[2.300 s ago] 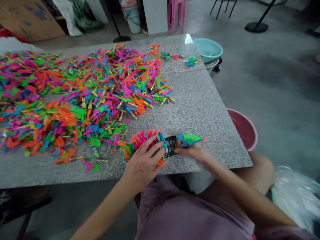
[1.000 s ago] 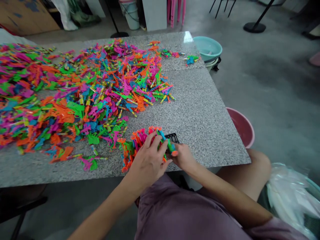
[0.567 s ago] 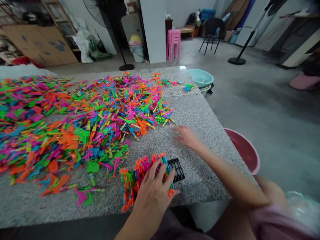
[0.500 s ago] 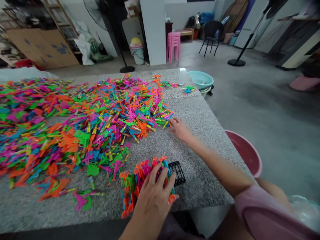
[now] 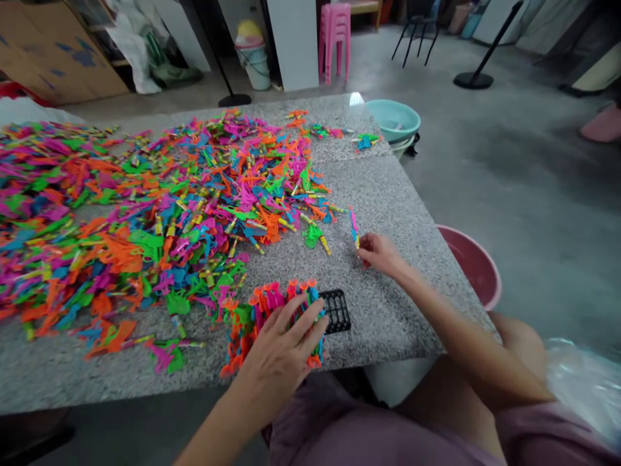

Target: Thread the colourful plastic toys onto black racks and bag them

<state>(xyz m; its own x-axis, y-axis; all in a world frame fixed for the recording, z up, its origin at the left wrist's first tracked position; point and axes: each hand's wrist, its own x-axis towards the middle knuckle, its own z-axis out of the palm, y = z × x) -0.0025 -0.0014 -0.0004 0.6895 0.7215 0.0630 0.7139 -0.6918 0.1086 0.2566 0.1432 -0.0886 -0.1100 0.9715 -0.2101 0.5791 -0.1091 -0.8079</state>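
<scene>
My left hand (image 5: 284, 340) lies with spread fingers over a packed row of small plastic toys (image 5: 245, 333) with orange round ends, gripping them from above; its thumb is mostly hidden. The toys stand in a black plastic rack (image 5: 336, 310), whose bare right end shows. Between thumb and fingertips, my right hand (image 5: 381, 254) pinches a slim plastic toy (image 5: 354, 223) in pink and blue with a yellow end, held just above the table. A green toy with a yellow tube (image 5: 316, 237) lies apart to its left, beside the large mixed heap of bright toys (image 5: 194, 213).
The speckled stone table (image 5: 388, 323) ends near my lap. Past its right edge stand a red basin (image 5: 473, 268) and a light-blue basin (image 5: 395, 120). Pink stools (image 5: 334, 35) and a blue bucket (image 5: 255, 61) are behind. Clear plastic (image 5: 582, 382) lies at lower right.
My right hand has drawn back from the heap's edge toward me, now with a slim toy in its fingers. A green toy has come apart from the heap. The view has tilted down.
</scene>
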